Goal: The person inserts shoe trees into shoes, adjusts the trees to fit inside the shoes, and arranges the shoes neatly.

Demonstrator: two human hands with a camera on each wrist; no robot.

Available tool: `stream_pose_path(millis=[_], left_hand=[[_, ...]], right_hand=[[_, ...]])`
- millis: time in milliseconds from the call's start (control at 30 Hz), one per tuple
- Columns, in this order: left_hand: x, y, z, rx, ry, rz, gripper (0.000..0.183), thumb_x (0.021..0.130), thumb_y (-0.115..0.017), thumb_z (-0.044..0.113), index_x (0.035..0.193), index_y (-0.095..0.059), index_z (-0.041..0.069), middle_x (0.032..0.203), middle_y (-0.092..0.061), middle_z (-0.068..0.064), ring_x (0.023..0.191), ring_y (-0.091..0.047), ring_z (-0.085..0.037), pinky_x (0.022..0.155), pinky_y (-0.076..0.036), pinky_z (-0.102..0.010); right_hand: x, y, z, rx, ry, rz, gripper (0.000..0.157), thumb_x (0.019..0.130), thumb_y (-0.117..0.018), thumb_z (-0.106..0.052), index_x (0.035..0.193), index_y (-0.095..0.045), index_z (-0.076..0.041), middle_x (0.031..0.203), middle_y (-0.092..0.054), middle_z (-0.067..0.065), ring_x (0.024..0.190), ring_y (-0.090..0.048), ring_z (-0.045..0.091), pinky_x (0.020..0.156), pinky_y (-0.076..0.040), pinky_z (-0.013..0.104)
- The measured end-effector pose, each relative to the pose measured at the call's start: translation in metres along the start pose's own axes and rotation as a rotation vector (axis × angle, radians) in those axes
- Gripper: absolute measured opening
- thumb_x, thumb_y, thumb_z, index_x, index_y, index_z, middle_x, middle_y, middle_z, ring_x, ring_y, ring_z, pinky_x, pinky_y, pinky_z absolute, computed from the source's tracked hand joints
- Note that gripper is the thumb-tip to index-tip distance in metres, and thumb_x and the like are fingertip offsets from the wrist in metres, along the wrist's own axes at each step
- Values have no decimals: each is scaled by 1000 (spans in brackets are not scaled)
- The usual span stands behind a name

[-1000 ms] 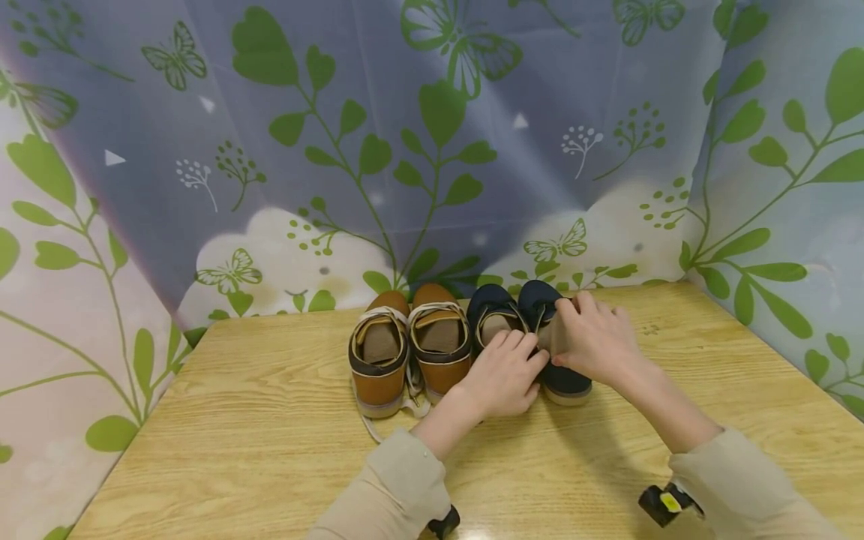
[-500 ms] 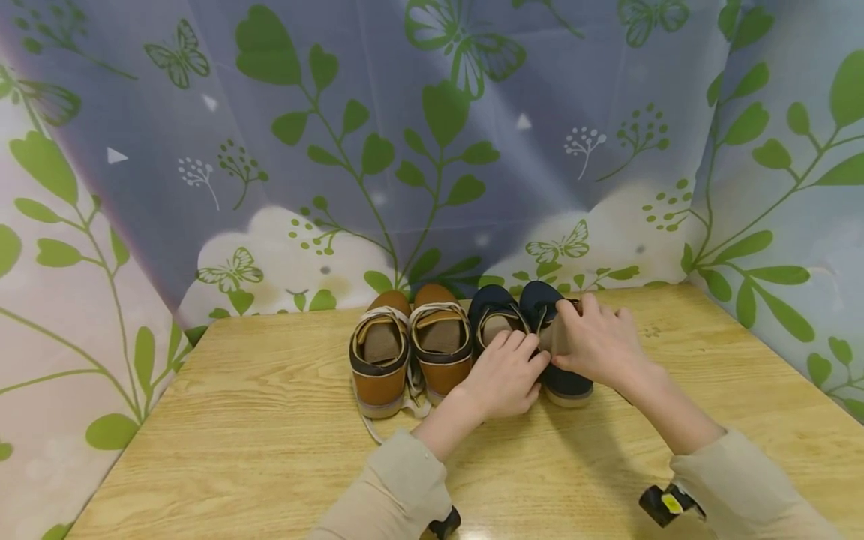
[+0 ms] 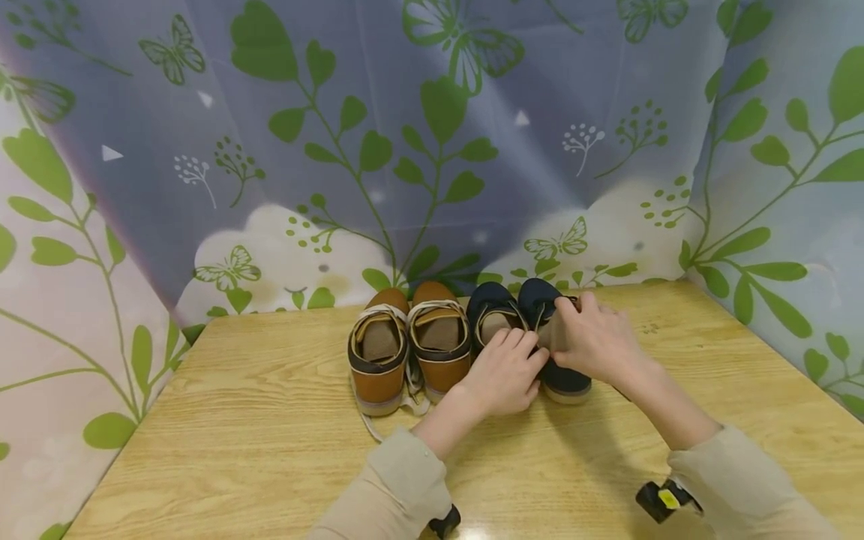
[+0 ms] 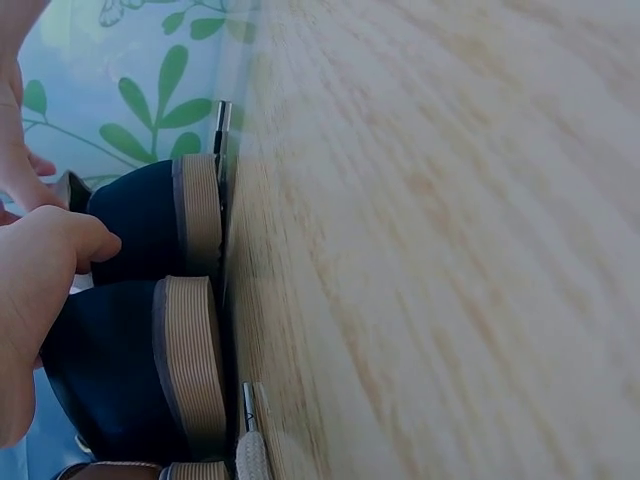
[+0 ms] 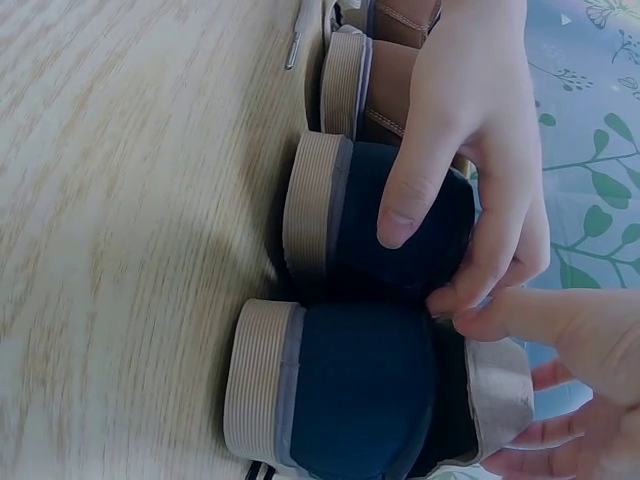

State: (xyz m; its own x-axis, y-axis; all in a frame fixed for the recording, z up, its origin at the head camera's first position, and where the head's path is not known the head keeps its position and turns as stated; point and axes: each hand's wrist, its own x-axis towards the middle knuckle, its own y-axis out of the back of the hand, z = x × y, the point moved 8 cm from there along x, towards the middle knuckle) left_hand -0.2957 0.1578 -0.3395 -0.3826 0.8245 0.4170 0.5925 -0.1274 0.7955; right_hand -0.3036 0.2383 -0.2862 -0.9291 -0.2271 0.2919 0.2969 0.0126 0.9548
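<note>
A pair of navy shoes stands toes to the back wall. Over the right-hand navy shoe (image 3: 570, 382) my right hand (image 3: 601, 337) pinches a beige insole-like piece (image 5: 500, 385) that sticks up from the opening, thumb on one side and fingers on the other. My left hand (image 3: 502, 375) reaches across the left-hand navy shoe (image 3: 489, 296). Its curled fingertips hold the near rim of the right-hand shoe, close to my right thumb, while the left thumb (image 5: 395, 230) points down behind the heels. What the left fingertips do inside the opening is partly hidden.
Left of the navy pair stand two brown shoes (image 3: 378, 386) with white laces; one lace (image 3: 367, 427) trails onto the wooden table (image 3: 256, 420). Cloth printed with green leaves and butterflies (image 3: 229, 266) hangs behind and at both sides.
Both hands keep their places at the right-hand navy shoe, with hardly any finger movement. The whole head view shifts very slightly; the shoes stay put.
</note>
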Motion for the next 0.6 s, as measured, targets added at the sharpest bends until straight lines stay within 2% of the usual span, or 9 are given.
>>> stream_pose_path(millis=[100, 333, 600], left_hand=[[0, 0, 0, 2, -1, -16, 36, 88, -54, 39, 118, -61, 20, 112, -51, -1, 96, -45, -17, 85, -35, -30], [-1, 0, 1, 2, 1, -14, 36, 88, -55, 39, 118, -61, 20, 111, -50, -1, 95, -44, -17, 85, -36, -30], [-1, 0, 0, 3, 4, -16, 37, 88, -55, 39, 119, -61, 20, 111, -50, 0, 96, -44, -17, 86, -35, -30]], right_hand=[[2, -2, 1, 11, -4, -13, 73, 72, -76, -31, 127, -43, 5, 110, -43, 33, 75, -55, 41, 60, -46, 51], [5, -8, 4, 19, -27, -33, 77, 72, -76, -33, 130, -40, 3, 116, -41, 32, 85, -55, 44, 66, -43, 56], [7, -7, 5, 22, -30, -33, 75, 72, -77, -32, 129, -42, 2, 118, -42, 31, 85, -55, 44, 68, -42, 57]])
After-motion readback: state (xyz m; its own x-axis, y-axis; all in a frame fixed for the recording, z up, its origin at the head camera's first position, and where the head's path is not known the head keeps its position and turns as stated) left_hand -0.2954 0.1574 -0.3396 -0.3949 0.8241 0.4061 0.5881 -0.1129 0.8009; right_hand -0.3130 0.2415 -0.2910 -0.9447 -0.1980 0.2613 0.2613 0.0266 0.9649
